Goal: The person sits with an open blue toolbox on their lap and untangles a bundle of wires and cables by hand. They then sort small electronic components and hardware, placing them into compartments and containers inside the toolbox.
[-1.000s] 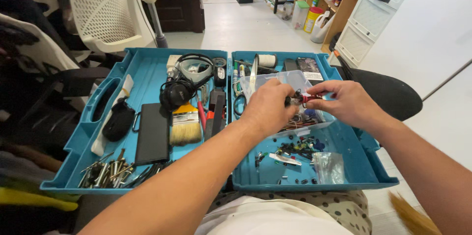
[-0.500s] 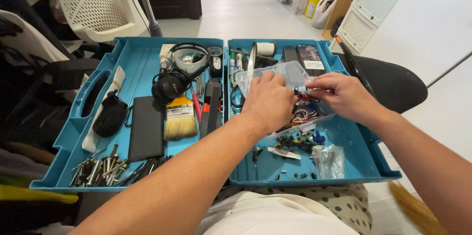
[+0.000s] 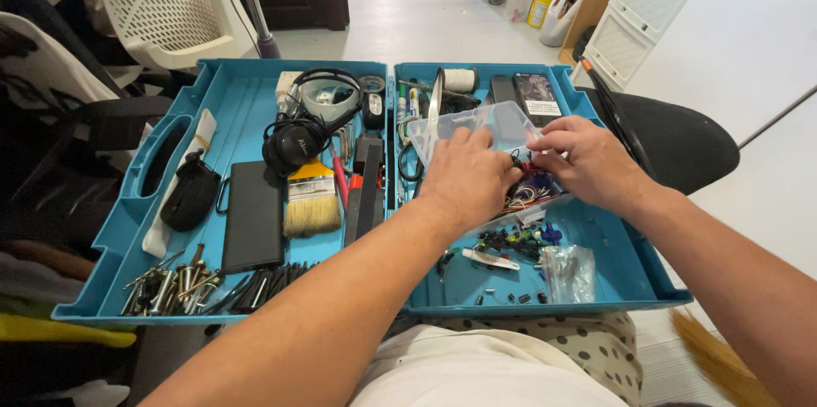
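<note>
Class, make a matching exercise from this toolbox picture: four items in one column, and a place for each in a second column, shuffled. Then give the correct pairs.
Items
1. paintbrush
2. headphones
3. clear plastic bag
4. clear plastic box

Places
A. under the left hand and right hand
B. left tray, near its middle, bristles pointing toward the camera
C. right tray, front, near the loose small parts
D. left tray, toward the back, beside the roll of tape

Pairs: 1-B, 2-D, 3-C, 4-A
</note>
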